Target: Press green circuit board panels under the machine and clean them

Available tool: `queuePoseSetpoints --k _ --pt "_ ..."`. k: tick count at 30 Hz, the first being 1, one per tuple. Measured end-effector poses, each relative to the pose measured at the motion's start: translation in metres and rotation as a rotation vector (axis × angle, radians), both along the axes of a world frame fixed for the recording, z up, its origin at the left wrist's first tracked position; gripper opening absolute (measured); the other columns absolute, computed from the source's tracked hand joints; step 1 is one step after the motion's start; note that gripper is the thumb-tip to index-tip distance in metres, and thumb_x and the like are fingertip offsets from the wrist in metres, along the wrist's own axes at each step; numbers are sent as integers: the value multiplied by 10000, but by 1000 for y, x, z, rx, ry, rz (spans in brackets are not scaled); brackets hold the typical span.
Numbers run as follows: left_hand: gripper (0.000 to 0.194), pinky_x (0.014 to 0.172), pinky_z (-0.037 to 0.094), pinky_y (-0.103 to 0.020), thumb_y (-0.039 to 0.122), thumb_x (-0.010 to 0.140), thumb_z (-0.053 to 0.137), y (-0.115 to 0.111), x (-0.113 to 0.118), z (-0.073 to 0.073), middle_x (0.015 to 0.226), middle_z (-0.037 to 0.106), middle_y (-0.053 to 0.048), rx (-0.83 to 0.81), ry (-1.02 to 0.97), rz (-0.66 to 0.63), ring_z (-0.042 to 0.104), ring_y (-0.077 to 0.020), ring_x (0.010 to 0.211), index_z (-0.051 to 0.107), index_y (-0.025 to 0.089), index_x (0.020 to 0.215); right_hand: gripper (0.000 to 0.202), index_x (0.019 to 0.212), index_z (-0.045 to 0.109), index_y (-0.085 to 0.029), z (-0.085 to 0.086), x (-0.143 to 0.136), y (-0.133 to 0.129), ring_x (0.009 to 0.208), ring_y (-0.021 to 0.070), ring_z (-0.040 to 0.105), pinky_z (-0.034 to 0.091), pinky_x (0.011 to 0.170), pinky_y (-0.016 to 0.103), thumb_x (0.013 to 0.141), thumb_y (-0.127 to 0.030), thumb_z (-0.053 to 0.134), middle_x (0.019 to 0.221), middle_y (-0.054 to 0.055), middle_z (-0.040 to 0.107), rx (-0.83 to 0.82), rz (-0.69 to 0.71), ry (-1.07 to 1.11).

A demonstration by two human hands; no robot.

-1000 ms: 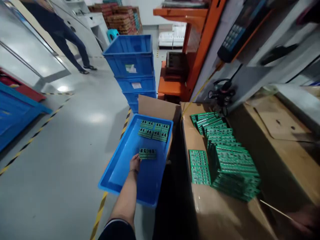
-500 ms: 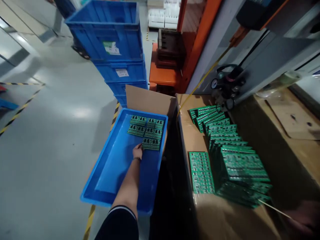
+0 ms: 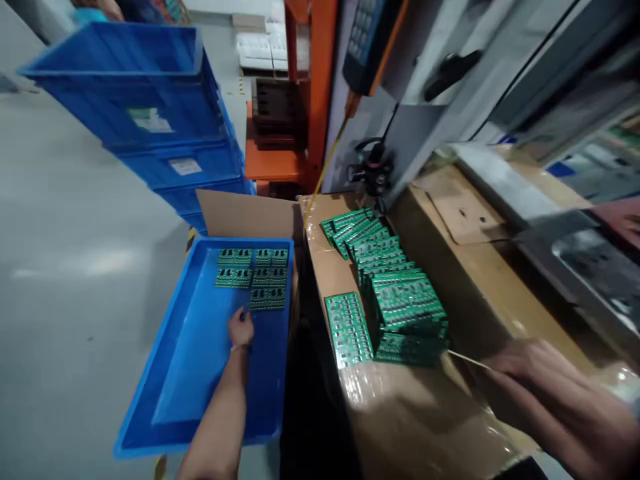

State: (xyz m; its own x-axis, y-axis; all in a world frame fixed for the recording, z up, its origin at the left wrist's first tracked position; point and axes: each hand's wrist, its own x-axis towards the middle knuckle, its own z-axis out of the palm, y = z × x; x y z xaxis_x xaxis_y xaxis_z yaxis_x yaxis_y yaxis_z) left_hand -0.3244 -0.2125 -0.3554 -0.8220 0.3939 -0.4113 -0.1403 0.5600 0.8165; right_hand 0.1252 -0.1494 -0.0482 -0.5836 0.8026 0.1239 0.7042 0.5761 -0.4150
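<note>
My left hand [image 3: 241,329] is over the blue tray [image 3: 173,373], just below the nearest of several small green circuit boards [image 3: 267,299] set in rows at its far end. Its thumb and forefinger are a little apart, with no board between them. At the right, my right hand [image 3: 555,393], blurred, pinches a thin pale stick [image 3: 470,360]. The stick's tip points at the near end of a leaning row of green circuit board panels [image 3: 407,303] on brown cardboard. One panel [image 3: 349,330] lies flat to the left of that row.
Stacked blue crates [image 3: 150,100] stand behind the tray, beside a cardboard flap [image 3: 245,213]. An orange rack [image 3: 275,163] is at the back. A handheld device [image 3: 367,50] hangs above on a yellow cord, near a black regulator [image 3: 373,173]. A metal tray edge [image 3: 565,247] is at the right.
My left hand has drawn back slightly from the nearest small board, which stays in the tray. The view has swung right, bringing my right hand with the stick further into sight.
</note>
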Motion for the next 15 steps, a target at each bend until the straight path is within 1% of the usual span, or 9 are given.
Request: queuePoseSetpoints --k 2,4,6,8,10,12,15 --pt "341 798 491 -467 294 837 554 -15 18 15 1194 559 -98 -6 26 -21 575 -248 992 540 174 1156 93 888 593 -270 11 4 -2 782 173 590 498 647 289 831 -295 523 804 35 607 -1 7 24" --pt "330 804 487 -470 287 836 555 -33 42 33 1193 561 -99 8 42 -50 572 -246 998 546 173 1146 100 891 589 -253 18 11 -7 750 157 585 487 632 274 832 -295 521 791 24 602 18 -23 60" --pt "319 803 488 -466 286 836 556 -46 71 52 1187 564 -98 45 39 -96 573 -243 995 553 172 1134 112 880 596 -238 20 22 -11 735 144 584 481 643 263 840 -300 512 785 18 606 20 -73 94" --pt "311 787 496 -453 294 840 550 -51 101 71 1164 576 -94 97 15 -162 584 -235 969 557 172 1125 136 839 603 -222 17 33 -13 702 131 586 478 647 254 849 -311 501 760 15 616 22 -135 131" --pt "289 766 505 -436 293 837 555 -47 128 88 1116 598 -86 149 -19 -246 597 -222 930 571 165 1096 186 804 605 -205 12 44 -10 655 127 581 471 609 247 861 -326 476 729 19 620 51 -188 152" --pt "273 745 512 -420 290 831 566 -35 151 104 1065 618 -75 194 -52 -337 610 -208 885 582 158 1069 210 795 604 -192 9 54 -4 633 126 576 464 597 247 869 -327 460 713 24 620 87 -233 178" --pt "256 734 516 -412 283 828 572 -15 174 120 1045 625 -72 209 -63 -425 613 -203 874 588 153 1048 223 810 610 -180 11 67 1 642 127 578 463 612 251 873 -322 450 720 33 624 132 -271 230"
